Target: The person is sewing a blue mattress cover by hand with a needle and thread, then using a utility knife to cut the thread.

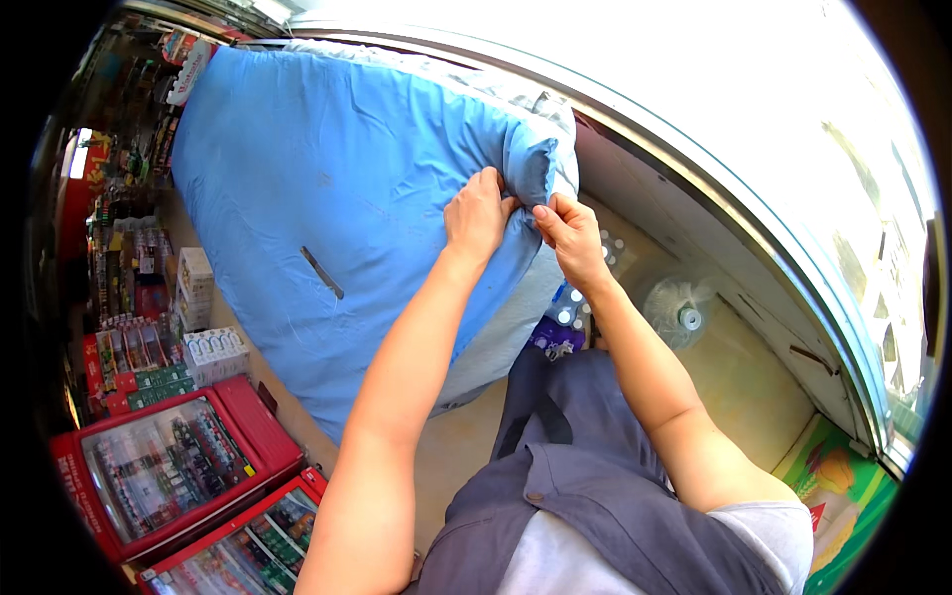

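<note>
A blue fabric quilt or padded cover point(297, 149) spreads out in front of me, with a pale layer point(506, 320) showing under its near edge. My left hand point(476, 216) grips the cloth close to its right corner, where the fabric bunches into a thick fold point(532, 160). Just to the right, my right hand point(571, 236) pinches the same edge between thumb and fingers. Whether it holds anything small, such as a needle, cannot be seen. A slim dark tool point(322, 273), its kind unclear, lies on the blue cloth left of my forearms.
Red-framed display cases point(171, 461) stand at lower left, beside white cartons point(216, 353) and stocked shelves point(134, 253). Bottles point(571, 305) and a clear plastic bag point(673, 305) sit on the floor at right. A bright window frame point(744, 193) runs along that side; a green printed package point(833, 483) lies below.
</note>
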A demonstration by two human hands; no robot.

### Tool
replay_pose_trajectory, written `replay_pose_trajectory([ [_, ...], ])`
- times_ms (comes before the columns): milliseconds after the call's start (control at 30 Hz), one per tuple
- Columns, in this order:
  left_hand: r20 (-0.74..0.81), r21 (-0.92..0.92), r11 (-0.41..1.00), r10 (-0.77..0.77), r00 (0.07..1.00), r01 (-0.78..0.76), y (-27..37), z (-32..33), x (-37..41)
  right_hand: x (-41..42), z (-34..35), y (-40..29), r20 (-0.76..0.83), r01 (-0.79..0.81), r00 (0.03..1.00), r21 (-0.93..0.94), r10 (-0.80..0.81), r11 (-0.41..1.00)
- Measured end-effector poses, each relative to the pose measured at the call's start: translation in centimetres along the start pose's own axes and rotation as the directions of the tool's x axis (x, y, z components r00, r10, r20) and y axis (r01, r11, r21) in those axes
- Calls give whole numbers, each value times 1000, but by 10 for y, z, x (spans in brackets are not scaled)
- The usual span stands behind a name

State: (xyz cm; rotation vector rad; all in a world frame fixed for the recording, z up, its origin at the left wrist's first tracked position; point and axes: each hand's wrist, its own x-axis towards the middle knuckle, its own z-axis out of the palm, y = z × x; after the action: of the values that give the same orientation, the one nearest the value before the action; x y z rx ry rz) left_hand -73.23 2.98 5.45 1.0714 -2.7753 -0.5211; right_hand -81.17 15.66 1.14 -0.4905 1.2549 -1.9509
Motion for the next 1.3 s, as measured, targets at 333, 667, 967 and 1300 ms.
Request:
replay_pose_trajectory([
  [333,-99,-45,877,473,876,-478,-7,6,-48,28,-23,-22,-305,-329,921,-275,242,904],
  [667,-79,-86,939,326,942,-332,-33,-37,-183,45,-43,35,-363,-254,900,15,242,967],
  [967,-226,-278,953,-189,955,123,-102,-67,-207,-113,71,45,259,-616,710,-224,655,756],
  [1300,-217,-366,930,-73,974,-12,-101,-54,-188,-132,95,26,287,-460,785,-325,549,826],
])
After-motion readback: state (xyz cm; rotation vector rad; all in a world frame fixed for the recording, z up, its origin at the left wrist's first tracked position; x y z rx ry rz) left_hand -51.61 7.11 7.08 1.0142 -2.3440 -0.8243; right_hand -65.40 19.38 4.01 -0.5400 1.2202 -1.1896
